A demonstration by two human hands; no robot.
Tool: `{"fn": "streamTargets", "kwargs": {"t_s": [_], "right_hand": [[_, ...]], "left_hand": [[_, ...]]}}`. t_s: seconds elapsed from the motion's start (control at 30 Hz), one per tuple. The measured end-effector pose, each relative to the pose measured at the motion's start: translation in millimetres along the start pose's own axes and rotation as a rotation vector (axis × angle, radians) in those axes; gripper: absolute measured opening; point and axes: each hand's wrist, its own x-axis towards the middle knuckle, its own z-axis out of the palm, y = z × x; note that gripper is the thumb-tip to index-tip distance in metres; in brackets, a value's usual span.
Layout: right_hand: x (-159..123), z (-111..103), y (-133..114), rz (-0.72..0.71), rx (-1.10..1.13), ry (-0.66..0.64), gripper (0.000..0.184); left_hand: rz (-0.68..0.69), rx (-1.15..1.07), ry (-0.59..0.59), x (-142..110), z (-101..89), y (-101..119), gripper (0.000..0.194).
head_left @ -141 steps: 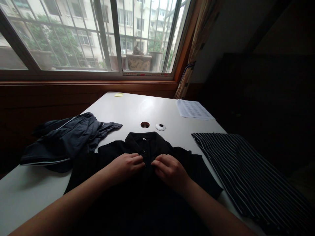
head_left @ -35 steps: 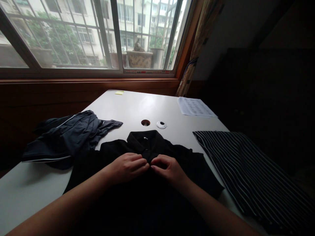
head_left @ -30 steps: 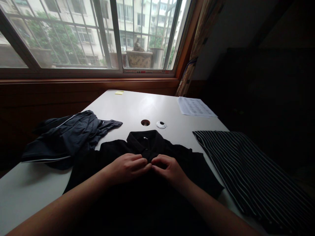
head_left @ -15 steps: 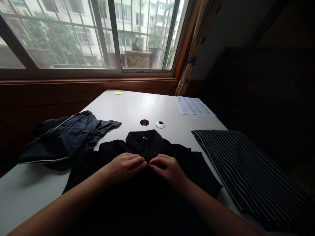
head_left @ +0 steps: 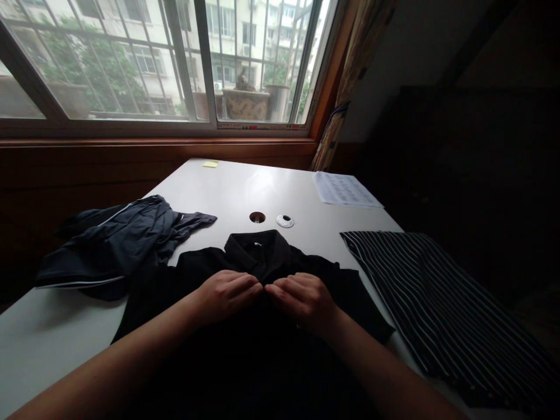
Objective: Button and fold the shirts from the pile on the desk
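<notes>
A black polo shirt (head_left: 175,315) lies spread on the white table with its collar (head_left: 245,248) toward the window. My left hand (head_left: 230,294) is closed on the shirt's front placket just below the collar, fingertips pinched together. From the other side my right hand (head_left: 301,294) pinches the same placket, its fingertips almost touching those of the left. The bit of cloth or button between the fingertips is too small and dark to make out.
Crumpled dark grey clothing (head_left: 118,239) lies on the left of the table (head_left: 227,192). Black-and-white striped cloth (head_left: 437,291) covers the right. Farther back are a cable hole (head_left: 257,217), its white cover (head_left: 285,221), printed papers (head_left: 345,189) and a yellow sticky note (head_left: 210,164).
Both hands stay at the placket. My right fingers have curled in more closely, and the collar-side button that showed before is harder to see.
</notes>
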Motion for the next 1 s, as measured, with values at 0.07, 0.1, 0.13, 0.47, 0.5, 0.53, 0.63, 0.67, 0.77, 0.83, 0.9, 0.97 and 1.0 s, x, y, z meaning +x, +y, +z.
{"fn": "streamTargets", "kwargs": {"t_s": [0.07, 0.1, 0.13, 0.47, 0.5, 0.53, 0.63, 0.67, 0.77, 0.83, 0.9, 0.97, 1.0], "right_hand": [[-0.6, -0.4, 0.5, -0.008, -0.006, -0.004, 0.023], [-0.8, -0.5, 0.1, -0.014, -0.015, 0.0, 0.023], [-1.0, -0.7, -0.6, -0.022, -0.028, 0.005, 0.023], [-1.6, 0.9, -6.8, 0.043, 0.021, 0.069, 0.021], [-1.5, 1.4, -7.1, 0.057, 0.029, 0.082, 0.021], [-1.4, 1.8, -7.1, 0.067, 0.034, 0.095, 0.02], [0.1, 2.1, -5.6, 0.063, 0.041, 0.107, 0.019], [1.0, 1.9, -4.4, 0.045, 0.046, 0.093, 0.02], [4.4, 2.1, -0.2, -0.019, 0.053, 0.014, 0.017], [6.1, 3.4, 2.2, -0.015, 0.049, -0.026, 0.013], [6.7, 5.3, 4.0, 0.051, 0.054, -0.022, 0.014], [6.4, 6.8, 5.6, 0.157, 0.085, 0.024, 0.013], [6.1, 7.3, 6.4, 0.21, 0.105, 0.055, 0.01]], "left_hand": [[0.004, 0.009, 0.009, 0.2, -0.5, 0.4, 0.01], [0.005, 0.014, 0.008, 0.3, -1.1, 0.5, 0.009], [0.007, 0.018, 0.005, 0.4, -1.7, 0.6, 0.009], [0.018, 0.029, -0.005, 0.0, -8.7, -0.6, 0.009], [0.019, 0.021, -0.011, 0.1, -9.2, -1.1, 0.01], [0.022, 0.015, -0.016, 0.2, -9.6, -1.7, 0.01], [0.04, 0.027, -0.026, -0.9, -9.0, -4.0, 0.011], [0.048, 0.037, -0.034, -1.7, -8.4, -4.8, 0.012], [0.058, 0.053, -0.066, -4.8, -6.1, -7.5, 0.013], [0.03, 0.037, -0.114, -6.4, -4.7, -9.3, 0.013], [-0.02, 0.006, -0.171, -7.6, -3.1, -11.6, 0.013], [-0.087, -0.028, -0.202, -8.7, -0.8, -14.6, 0.014], [-0.131, -0.045, -0.198, -9.3, 0.6, -16.3, 0.014]]}}
